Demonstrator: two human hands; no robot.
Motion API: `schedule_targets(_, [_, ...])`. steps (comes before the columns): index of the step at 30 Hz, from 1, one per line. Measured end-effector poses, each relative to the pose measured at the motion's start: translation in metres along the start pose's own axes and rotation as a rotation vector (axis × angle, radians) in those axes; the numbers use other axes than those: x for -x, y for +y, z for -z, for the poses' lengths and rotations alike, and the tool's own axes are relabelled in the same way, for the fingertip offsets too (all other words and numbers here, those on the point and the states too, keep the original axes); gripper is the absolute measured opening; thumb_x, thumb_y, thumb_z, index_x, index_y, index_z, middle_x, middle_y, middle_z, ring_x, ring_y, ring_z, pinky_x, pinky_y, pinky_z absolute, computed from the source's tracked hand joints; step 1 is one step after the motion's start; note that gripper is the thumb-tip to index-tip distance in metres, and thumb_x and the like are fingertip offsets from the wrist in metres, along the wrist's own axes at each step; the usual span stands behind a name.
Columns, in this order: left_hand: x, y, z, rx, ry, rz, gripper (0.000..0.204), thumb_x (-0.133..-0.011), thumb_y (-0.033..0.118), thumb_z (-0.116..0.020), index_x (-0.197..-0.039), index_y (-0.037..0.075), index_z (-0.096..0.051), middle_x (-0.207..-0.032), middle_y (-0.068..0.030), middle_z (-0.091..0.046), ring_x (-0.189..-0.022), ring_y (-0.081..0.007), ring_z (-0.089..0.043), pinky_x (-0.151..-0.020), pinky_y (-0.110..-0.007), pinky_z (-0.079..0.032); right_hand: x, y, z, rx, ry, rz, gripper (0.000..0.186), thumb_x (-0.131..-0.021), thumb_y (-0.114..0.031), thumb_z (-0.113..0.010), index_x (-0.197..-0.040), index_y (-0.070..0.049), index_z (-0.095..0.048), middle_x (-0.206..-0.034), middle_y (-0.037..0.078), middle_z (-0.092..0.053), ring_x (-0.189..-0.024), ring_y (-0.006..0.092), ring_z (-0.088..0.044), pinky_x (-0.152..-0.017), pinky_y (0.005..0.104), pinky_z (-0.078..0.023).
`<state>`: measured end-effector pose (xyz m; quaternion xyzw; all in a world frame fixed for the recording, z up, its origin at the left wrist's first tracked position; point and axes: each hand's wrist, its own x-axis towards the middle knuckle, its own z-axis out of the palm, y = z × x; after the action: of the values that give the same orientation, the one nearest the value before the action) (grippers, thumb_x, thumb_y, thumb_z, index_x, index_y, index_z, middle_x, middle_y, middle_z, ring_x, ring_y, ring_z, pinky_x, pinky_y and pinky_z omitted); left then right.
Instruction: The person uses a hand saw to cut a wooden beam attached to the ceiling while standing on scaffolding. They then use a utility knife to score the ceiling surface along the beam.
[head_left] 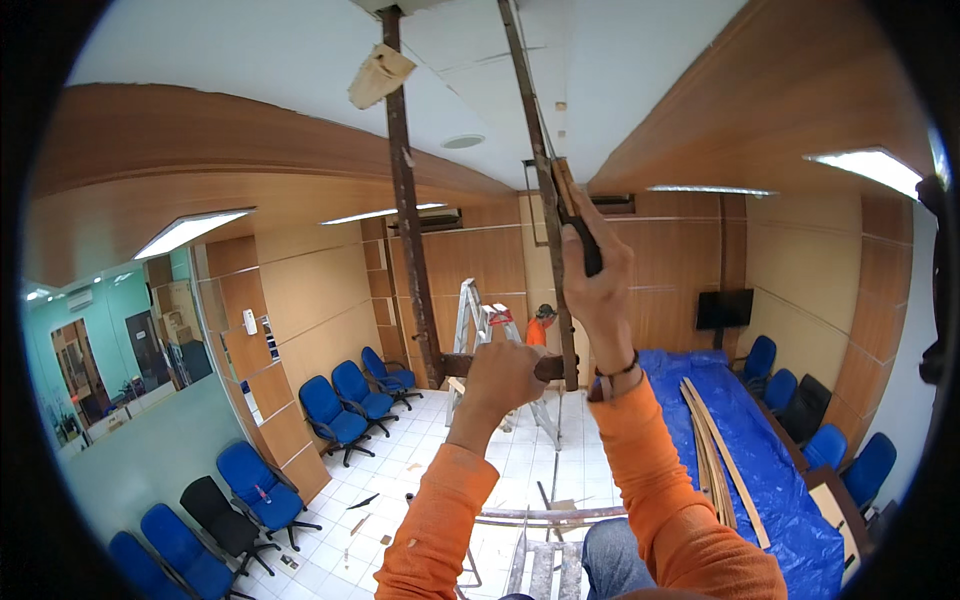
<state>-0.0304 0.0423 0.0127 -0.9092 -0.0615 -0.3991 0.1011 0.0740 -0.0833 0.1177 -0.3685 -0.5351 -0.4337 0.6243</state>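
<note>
A rusty brown metal frame hangs from the ceiling in front of me, with a left upright (405, 200), a right upright (530, 90) and a short crossbar (458, 366) at the bottom. My left hand (505, 378) is closed around the crossbar near its right end. Raised beside the right upright, my right hand (603, 265) grips a tool with a black handle (590, 248) and a flat brown upper part. The tool lies along the upright; its exact kind is unclear. A torn piece of tan board (380, 76) is stuck on the left upright.
Below me is a ladder top (545, 570). An aluminium stepladder (465, 315) stands farther off, near a person in orange (538, 328). Blue sheeting (790, 500) covers a long table, with wooden strips (708, 450) on it. Blue chairs (335, 410) line both sides; scraps (362, 502) litter the floor.
</note>
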Motion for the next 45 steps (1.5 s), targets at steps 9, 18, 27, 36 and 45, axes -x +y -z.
schedule_targets(9, [-0.001, 0.001, -0.002, -0.046, -0.072, 0.052, 0.018, -0.078, 0.027, -0.074, -0.089, 0.014, -0.078, -0.076, -0.0138, -0.073, -0.076, -0.0343, -0.073, -0.071, -0.046, -0.057, 0.000, -0.008, 0.012, -0.062, 0.098, -0.034, 0.045, -0.098, -0.006, -0.059, -0.143, -0.001, -0.062, -0.093, 0.011, -0.072, -0.074, 0.0100, -0.059, -0.066, 0.0274, -0.050])
schedule_targets(18, [-0.005, -0.001, 0.004, -0.055, -0.112, 0.001, 0.018, -0.076, 0.025, -0.076, -0.086, 0.010, -0.078, -0.073, -0.0136, -0.072, -0.071, -0.0328, -0.073, -0.068, -0.045, -0.057, -0.042, -0.030, 0.003, -0.118, 0.167, -0.035, 0.040, -0.098, -0.008, -0.061, -0.137, 0.001, -0.066, -0.085, 0.012, -0.069, -0.072, 0.0096, -0.056, -0.065, 0.0276, -0.048])
schedule_targets(27, [-0.004, -0.001, 0.004, -0.030, -0.057, -0.022, 0.019, -0.077, 0.027, -0.076, -0.087, 0.011, -0.077, -0.075, -0.0144, -0.073, -0.073, -0.0321, -0.074, -0.065, -0.045, -0.056, -0.058, -0.014, -0.013, -0.081, 0.148, -0.059, 0.041, -0.097, -0.008, -0.061, -0.138, -0.001, -0.066, -0.085, 0.010, -0.067, -0.069, 0.0086, -0.053, -0.064, 0.0266, -0.047])
schedule_targets(36, [-0.005, -0.003, 0.004, -0.041, -0.062, -0.014, 0.020, -0.078, 0.028, -0.076, -0.092, 0.014, -0.078, -0.076, -0.0141, -0.073, -0.073, -0.0326, -0.073, -0.067, -0.045, -0.057, -0.029, 0.017, -0.016, -0.103, 0.111, -0.006, 0.042, -0.099, -0.006, -0.061, -0.140, -0.002, -0.064, -0.086, 0.007, -0.069, -0.069, 0.0093, -0.053, -0.063, 0.0283, -0.047])
schedule_targets(45, [-0.004, -0.002, 0.002, -0.059, -0.102, 0.013, 0.020, -0.077, 0.028, -0.077, -0.091, 0.014, -0.080, -0.073, -0.0132, -0.073, -0.073, -0.0339, -0.073, -0.069, -0.045, -0.058, -0.025, -0.006, -0.008, -0.058, 0.165, 0.062, 0.043, -0.098, -0.006, -0.059, -0.141, 0.000, -0.062, -0.095, 0.019, -0.073, -0.074, 0.0140, -0.063, -0.068, 0.0310, -0.051])
